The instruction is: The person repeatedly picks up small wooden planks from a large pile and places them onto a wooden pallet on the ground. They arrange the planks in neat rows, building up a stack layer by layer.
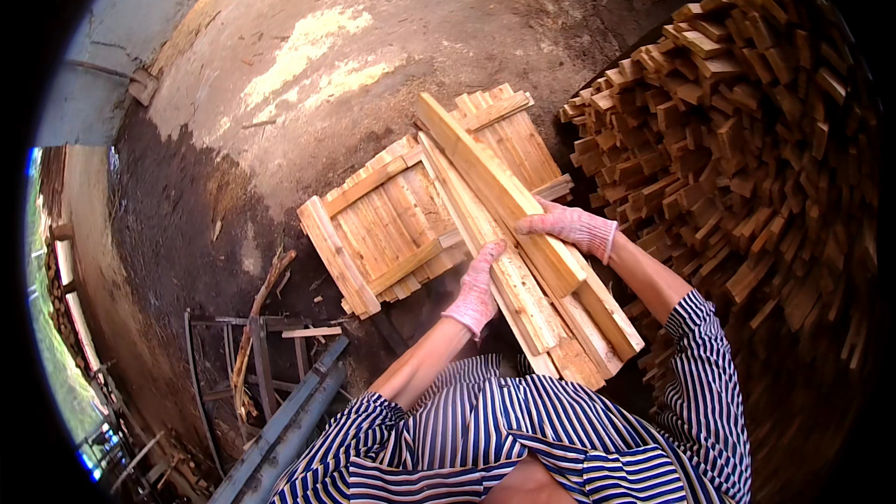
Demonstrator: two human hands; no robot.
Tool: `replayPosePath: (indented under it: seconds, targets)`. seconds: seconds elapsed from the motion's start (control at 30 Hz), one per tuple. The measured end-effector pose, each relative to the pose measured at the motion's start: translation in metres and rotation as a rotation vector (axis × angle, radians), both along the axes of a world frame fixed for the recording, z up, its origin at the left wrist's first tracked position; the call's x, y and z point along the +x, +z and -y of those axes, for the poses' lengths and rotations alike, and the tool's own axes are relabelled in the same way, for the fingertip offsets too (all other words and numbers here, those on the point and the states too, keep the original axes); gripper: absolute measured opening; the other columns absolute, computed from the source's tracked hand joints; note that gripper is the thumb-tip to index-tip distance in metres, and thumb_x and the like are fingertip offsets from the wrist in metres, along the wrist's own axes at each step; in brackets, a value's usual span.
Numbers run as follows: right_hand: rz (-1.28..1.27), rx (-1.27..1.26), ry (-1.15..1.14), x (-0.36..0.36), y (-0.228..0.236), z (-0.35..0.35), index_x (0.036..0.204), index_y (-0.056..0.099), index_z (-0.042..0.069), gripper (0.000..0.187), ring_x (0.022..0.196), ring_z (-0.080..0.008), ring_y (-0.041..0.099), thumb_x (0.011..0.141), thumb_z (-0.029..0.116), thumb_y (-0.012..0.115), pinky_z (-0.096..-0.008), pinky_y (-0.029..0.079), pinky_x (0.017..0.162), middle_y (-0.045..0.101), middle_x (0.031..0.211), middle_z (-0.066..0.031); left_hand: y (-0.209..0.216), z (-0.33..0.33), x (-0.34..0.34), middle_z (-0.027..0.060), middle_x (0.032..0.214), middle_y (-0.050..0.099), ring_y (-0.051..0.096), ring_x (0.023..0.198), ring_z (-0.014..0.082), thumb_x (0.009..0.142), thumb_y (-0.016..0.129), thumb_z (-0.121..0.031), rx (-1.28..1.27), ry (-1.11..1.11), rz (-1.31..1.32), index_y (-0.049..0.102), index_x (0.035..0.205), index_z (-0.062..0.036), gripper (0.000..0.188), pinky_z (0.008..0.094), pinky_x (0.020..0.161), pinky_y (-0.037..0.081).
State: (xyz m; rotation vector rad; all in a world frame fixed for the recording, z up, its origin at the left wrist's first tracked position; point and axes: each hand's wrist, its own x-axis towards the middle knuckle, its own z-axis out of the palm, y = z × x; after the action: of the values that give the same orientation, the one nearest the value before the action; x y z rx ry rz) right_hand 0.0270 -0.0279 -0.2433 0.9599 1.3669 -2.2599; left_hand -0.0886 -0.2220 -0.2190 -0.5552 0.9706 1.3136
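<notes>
Several long, rough-sawn wooden boards [515,202] lie bundled at a slant in front of my body, their near ends close to my striped shirt. My left hand [477,291], in a pinkish knitted glove, is closed around the bundle's left edge. On the other side my right hand [571,227], gloved alike, grips the thick upper board, thumb over its top face. The fingers under the wood are hidden. Beneath and beyond the boards sits a pallet-like wooden panel [378,219] of slats with crosspieces, partly covered by the bundle.
A tall stack of cut wood pieces [719,121] rises at the right. At the lower left stand a metal frame [264,369], a blue-grey beam [297,420] and a crooked branch [257,336]. Pale sawdust [313,56] lies on the dark dirt floor [448,9].
</notes>
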Motion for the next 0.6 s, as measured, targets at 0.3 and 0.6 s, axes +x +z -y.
replayPosePath:
  seconds: [0.3,0.6]
  targets:
    - [0.304,-0.655,-0.006,-0.165,-0.145,0.081,0.13,0.064,0.003,0.062,0.093,-0.0258,0.074,0.089,0.049,0.077,-0.0416,0.062,0.083,0.075,0.112,-0.015,-0.175,0.09,-0.164,0.0127,0.141,0.063,0.061,0.125,0.0358,0.089,0.074,-0.052,-0.22,-0.1,0.118,0.055,0.144,-0.0129,0.071,0.0592,0.108,0.046]
    - [0.321,-0.58,-0.078,-0.238,-0.294,0.117,0.121,0.064,0.002,0.054,0.084,-0.0287,0.073,0.085,0.041,0.078,-0.044,0.062,0.078,0.072,0.103,-0.0173,-0.317,0.131,-0.228,0.0134,0.138,0.065,0.062,0.126,0.0314,0.087,0.078,-0.047,-0.197,0.022,0.055,0.056,0.143,-0.0063,0.073,0.0485,0.11,0.048]
